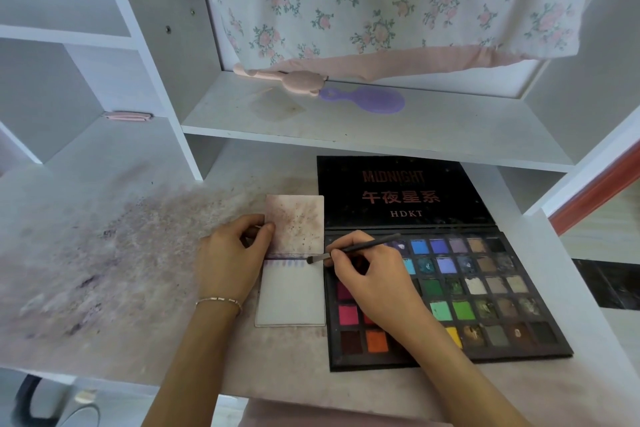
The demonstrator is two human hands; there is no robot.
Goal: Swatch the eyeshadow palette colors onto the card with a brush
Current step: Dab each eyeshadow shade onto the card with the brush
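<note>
Right hand (367, 274) pinches the thin dark brush (353, 249) with its tip at the small white card's (292, 295) top right corner, left hand (232, 253) pinching the flipped-up stained sheet (295, 220), so a slip probably smears purple toward the black multicolour eyeshadow palette (485, 295) alongside.

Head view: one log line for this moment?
step: swatching | right hand: holds brush, tip at card top-right | left hand: pinches flipped-up sheet | palette: open, right of card

right hand (367, 282) hides several palette (485, 291) pans, floral cloth (381, 0) cut off at top edge
</note>
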